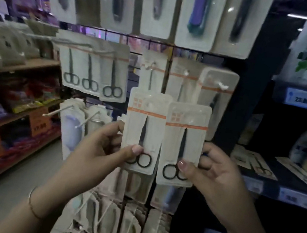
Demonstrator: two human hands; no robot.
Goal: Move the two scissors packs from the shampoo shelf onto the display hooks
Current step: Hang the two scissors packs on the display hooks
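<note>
Right now your left hand is closed on the left pack, thumb pressed on the front near the scissor rings and fingers curled behind the left edge. Your right hand is closed the same way on the right pack, thumb on the front by the rings, fingers wrapped behind the right edge. Both grips pinch only the lower part of each card, so the tops stand free.

You hold the two packs upright and side by side in front of the hook rack, their inner edges touching or just overlapping; the right one sits a little lower. Both are off the shampoo shelf, which lies to your right, where more flat packs rest beside the bottles.

Directly behind and above your packs hang other carded tools on hooks. To the upper left, three scissors packs hang together. Lower left, two bare hooks jut toward you, near your left hand. The aisle floor at the lower left is open. Motion blur hides the hang holes in the cards.
</note>
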